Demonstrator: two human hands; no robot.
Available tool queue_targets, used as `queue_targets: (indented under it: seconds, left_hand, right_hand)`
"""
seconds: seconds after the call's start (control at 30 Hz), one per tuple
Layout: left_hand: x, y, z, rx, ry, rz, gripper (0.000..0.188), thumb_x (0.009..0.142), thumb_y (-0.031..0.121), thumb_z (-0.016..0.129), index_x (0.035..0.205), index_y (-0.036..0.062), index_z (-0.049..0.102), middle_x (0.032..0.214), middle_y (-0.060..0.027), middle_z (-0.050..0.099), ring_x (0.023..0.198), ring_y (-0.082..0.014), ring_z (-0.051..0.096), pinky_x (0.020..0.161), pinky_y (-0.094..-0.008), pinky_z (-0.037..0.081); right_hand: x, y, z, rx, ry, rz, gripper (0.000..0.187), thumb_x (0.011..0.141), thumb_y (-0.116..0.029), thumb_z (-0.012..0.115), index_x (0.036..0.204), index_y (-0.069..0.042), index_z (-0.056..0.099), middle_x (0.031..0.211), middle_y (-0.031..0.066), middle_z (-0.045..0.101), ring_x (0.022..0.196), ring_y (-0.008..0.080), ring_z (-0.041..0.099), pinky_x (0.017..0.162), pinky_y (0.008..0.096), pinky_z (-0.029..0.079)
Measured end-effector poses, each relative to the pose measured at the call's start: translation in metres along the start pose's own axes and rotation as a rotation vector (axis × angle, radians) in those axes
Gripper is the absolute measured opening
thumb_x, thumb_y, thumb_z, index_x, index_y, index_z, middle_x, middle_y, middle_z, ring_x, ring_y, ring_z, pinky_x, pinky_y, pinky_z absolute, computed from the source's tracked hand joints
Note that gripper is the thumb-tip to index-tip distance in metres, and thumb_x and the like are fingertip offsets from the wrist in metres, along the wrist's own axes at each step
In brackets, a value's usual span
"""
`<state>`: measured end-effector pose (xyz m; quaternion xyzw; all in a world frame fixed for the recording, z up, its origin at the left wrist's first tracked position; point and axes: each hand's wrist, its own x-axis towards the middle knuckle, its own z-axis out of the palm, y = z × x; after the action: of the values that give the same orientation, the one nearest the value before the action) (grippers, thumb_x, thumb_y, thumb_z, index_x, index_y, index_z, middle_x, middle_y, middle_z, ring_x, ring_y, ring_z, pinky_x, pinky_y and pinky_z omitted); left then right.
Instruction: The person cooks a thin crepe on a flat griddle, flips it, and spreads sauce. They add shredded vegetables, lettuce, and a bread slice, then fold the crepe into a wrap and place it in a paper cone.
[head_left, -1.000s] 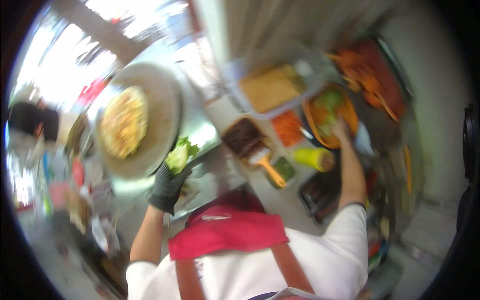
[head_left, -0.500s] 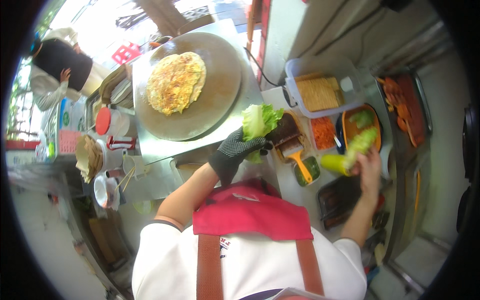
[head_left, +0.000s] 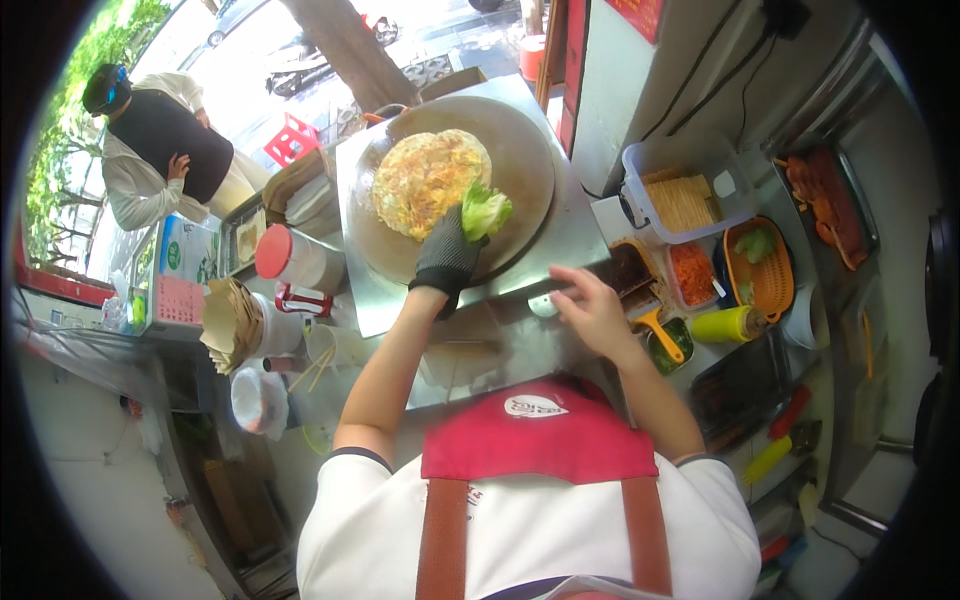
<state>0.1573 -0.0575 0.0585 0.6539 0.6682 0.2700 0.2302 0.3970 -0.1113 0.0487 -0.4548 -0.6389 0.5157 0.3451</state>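
Note:
A round, egg-covered pancake (head_left: 425,185) lies on the round griddle (head_left: 525,190). Over its lower right edge is my left hand (head_left: 448,258), in a black knit glove, closed around a bunch of lettuce (head_left: 487,210). The leaves stick out past the fingertips to the right; part of the bunch is hidden by the glove. My bare right hand (head_left: 592,310) hovers near the griddle stand's front right corner, fingers apart and holding nothing. A small silvery round piece (head_left: 543,304) shows just left of its fingers. The dark sauce tray (head_left: 630,270) sits beyond that hand.
At right are an orange brush (head_left: 662,338), shredded carrot (head_left: 692,275), an orange basket (head_left: 772,283) with lettuce, a yellow-green bottle (head_left: 725,324) and a clear tub (head_left: 650,212) of flat crackers. Left stands a red-lidded container (head_left: 290,258). A person (head_left: 165,140) stands beyond the counter.
My left hand has carried the lettuce from beside the sauce tray onto the griddle. My right hand has come back left from the bottle and basket; the green leaf at its fingers is gone.

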Motion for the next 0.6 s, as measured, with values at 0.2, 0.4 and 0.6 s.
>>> queue_targets:
  seconds: [0.2,0.4,0.6]
  left_hand:
    - [0.114,-0.003,-0.011,0.487,0.245,0.388,0.029,0.083,0.012,0.05,0.111,0.0082,0.053,0.094,-0.0198,0.058,0.088,-0.036,0.058,0.077,-0.0443,0.046]
    - [0.234,-0.049,-0.016,0.916,0.201,0.563,0.039,0.085,0.007,0.041,0.122,0.0152,0.047,0.102,-0.0144,0.057,0.09,-0.0307,0.058,0.077,-0.0424,0.044]
    - [0.252,-0.112,-0.065,0.911,-0.36,0.305,0.062,0.083,0.028,0.048,0.141,0.0194,0.026,0.135,-0.0171,0.036,0.124,-0.0312,0.038,0.104,-0.0395,0.027]
  right_hand:
    - [-0.056,0.016,-0.007,0.05,0.172,0.144,0.022,0.086,-0.009,0.058,0.105,0.0,0.061,0.098,0.0068,0.063,0.075,0.0121,0.062,0.055,0.0231,0.05]
    - [-0.114,0.045,-0.017,0.078,0.368,0.309,0.019,0.088,-0.009,0.056,0.103,0.001,0.062,0.09,0.0078,0.065,0.074,0.0118,0.063,0.056,0.0233,0.052]
    - [-0.165,0.065,-0.024,0.083,0.531,0.57,0.019,0.088,-0.008,0.055,0.103,0.0,0.062,0.09,0.0072,0.065,0.077,0.0128,0.063,0.056,0.0235,0.053]
